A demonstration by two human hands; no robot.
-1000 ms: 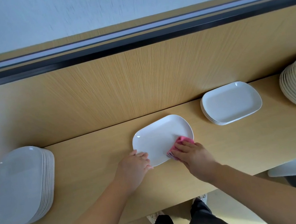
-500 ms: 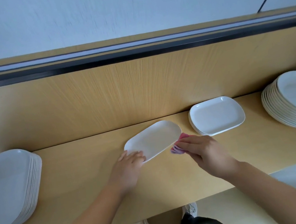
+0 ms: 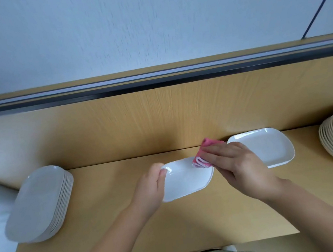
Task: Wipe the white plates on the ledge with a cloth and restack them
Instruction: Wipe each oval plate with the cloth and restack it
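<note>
The left grip [image 3: 149, 188] pinches the left rim of a white plate [image 3: 186, 181] at the middle of the counter [image 3: 111, 226]. The right grip [image 3: 238, 166] clasps a folded pink cloth [image 3: 202, 160] against the plate's far right corner.

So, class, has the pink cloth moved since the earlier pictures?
Yes. The pink cloth, held in the right hand, has moved away from the person, toward the back panel, and now sits close beside the short plate stack.

White plates [image 3: 186, 179], pink cloth [image 3: 203, 152] (white-edged), tan wood-grain ledge [image 3: 111, 221].
</note>
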